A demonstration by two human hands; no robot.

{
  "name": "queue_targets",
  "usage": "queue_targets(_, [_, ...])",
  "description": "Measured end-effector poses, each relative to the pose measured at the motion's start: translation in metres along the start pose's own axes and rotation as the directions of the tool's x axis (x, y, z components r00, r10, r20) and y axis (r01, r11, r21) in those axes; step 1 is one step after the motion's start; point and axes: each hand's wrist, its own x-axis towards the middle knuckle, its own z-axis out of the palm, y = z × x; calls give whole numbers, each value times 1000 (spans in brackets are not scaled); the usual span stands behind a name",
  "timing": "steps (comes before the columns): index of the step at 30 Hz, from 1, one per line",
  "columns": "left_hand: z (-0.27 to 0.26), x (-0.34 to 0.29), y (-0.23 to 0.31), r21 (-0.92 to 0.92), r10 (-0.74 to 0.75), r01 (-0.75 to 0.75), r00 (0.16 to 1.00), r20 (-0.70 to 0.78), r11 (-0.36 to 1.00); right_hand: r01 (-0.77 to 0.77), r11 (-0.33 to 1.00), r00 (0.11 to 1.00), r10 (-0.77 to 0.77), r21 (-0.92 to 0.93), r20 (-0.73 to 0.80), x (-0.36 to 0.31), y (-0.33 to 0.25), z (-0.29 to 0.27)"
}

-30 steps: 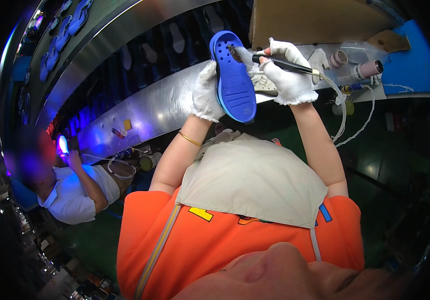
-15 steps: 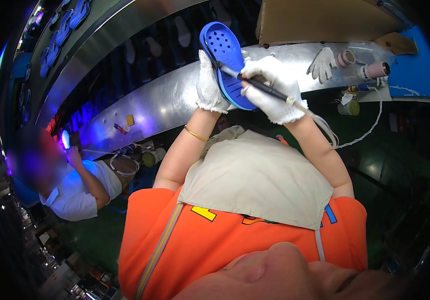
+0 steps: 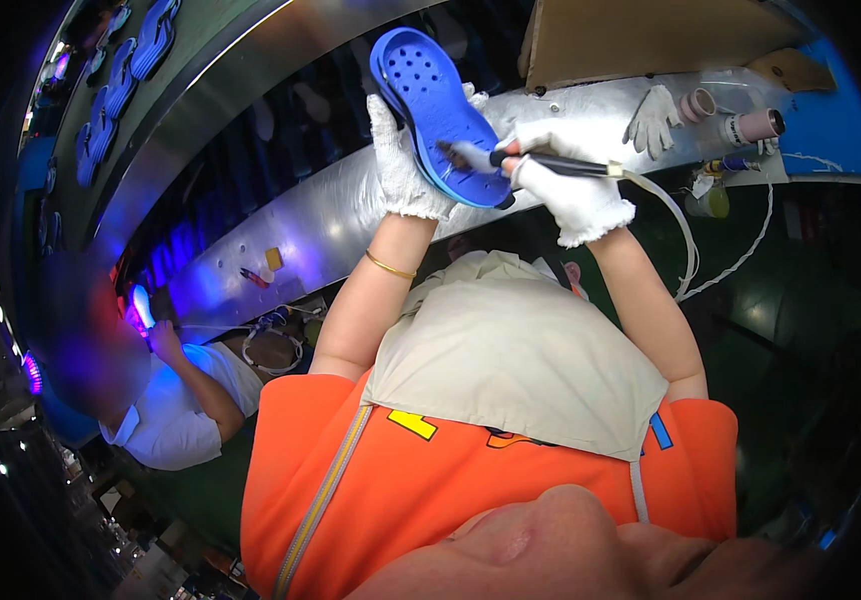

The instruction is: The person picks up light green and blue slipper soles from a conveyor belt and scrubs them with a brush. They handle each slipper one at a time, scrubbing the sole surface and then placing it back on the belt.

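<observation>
A blue shoe sole (image 3: 430, 105) with round holes at its far end is held up over the metal ledge, its inner face showing. My left hand (image 3: 398, 165), in a white knit glove, grips it from beneath and along its left side. In my gloved right hand (image 3: 572, 195) is a black-handled brush (image 3: 557, 164), pinched like a pen between thumb and fingers. The dark bristles rest on or just above the near half of the sole. From the brush's back end a pale tube (image 3: 678, 215) hangs down to the right.
On the metal ledge (image 3: 320, 215) lie a spare white glove (image 3: 654, 120), two pinkish cups (image 3: 756, 125) and a small yellow block (image 3: 273, 259). A cardboard sheet (image 3: 640, 40) stands behind. At left, a co-worker (image 3: 190, 400) holds something glowing; blue footwear (image 3: 100, 120) lies on a belt beyond.
The sole has shifted up and left and turned more of its inner face into view. My right hand has swung the brush flatter, its bristles now lower on the sole.
</observation>
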Motion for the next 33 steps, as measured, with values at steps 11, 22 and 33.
queue_targets(11, [28, 6, -34, 47, 21, -28, 990, 142, 999, 123, 986, 985, -135, 115, 104, -19, -6, -20])
queue_targets(22, [45, -2, -35, 118, 92, -107, 988, 126, 987, 125, 980, 960, -159, 153, 232, -11, -8, -49])
queue_targets(33, [40, -13, -5, 116, -25, 4, 983, 182, 993, 219, 966, 927, -249, 134, 280, 3, -9, -34])
